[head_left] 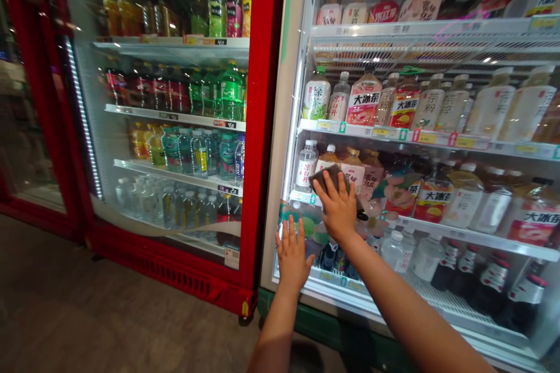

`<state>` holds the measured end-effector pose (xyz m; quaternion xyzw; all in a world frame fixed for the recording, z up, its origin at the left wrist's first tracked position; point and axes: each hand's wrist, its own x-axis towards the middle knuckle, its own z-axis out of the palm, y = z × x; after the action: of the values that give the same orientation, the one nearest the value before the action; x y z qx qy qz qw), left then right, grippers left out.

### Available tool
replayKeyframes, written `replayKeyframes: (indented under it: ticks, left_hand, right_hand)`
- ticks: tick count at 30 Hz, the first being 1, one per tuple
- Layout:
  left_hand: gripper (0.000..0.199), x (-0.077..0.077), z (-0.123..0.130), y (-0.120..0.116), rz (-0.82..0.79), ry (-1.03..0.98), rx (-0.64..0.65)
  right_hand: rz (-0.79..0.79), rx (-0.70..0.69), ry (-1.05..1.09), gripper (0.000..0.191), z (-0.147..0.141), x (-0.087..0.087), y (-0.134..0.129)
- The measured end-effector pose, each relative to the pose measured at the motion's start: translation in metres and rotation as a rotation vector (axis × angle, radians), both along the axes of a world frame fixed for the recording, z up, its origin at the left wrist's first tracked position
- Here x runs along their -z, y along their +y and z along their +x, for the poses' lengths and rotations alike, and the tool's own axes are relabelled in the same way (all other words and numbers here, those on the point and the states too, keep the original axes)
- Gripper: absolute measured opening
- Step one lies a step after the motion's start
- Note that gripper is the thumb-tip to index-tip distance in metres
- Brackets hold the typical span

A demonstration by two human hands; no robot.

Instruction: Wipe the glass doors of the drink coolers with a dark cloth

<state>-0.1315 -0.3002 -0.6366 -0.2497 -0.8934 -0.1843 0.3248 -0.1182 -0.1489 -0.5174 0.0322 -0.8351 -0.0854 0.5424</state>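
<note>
My right hand (340, 210) presses a dark grey folded cloth (321, 178) against the glass door of the right-hand drinks fridge, its fingers lying over it. Lower and to the left, my left hand (294, 250) is spread with fingers apart, at the same glass near the door's left edge; it holds nothing. Coloured, balloon-like stickers (396, 189) show on the glass around the right hand. Behind the door stand bottles on shelves, among them a clear bottle (307, 166) just left of the cloth. My right hand and forearm hide part of the lower shelves.
A red-framed drinks fridge (266, 128) with several shelves of bottles stands on the left. The right fridge has a pale frame (276, 145) and a green base (315, 317). Brown floor (109, 309) lies in front.
</note>
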Motion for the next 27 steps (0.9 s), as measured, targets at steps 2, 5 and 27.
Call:
replayKeyframes:
  ticks: [2,5,27]
  left_hand:
    - [0.115,0.003,-0.002,-0.001,-0.002,-0.009,0.008]
    - [0.113,0.006,-0.006,-0.004,-0.014,-0.025,0.038]
    - [0.108,0.029,-0.012,-0.031,-0.015,-0.016,-0.062]
  right_hand:
    - [0.104,-0.044,-0.051,0.065,-0.009,0.007,-0.014]
    - [0.266,-0.117,-0.157,0.055,0.001,0.035,-0.012]
    - [0.226,-0.129,-0.16,0.051,-0.015,0.046,-0.038]
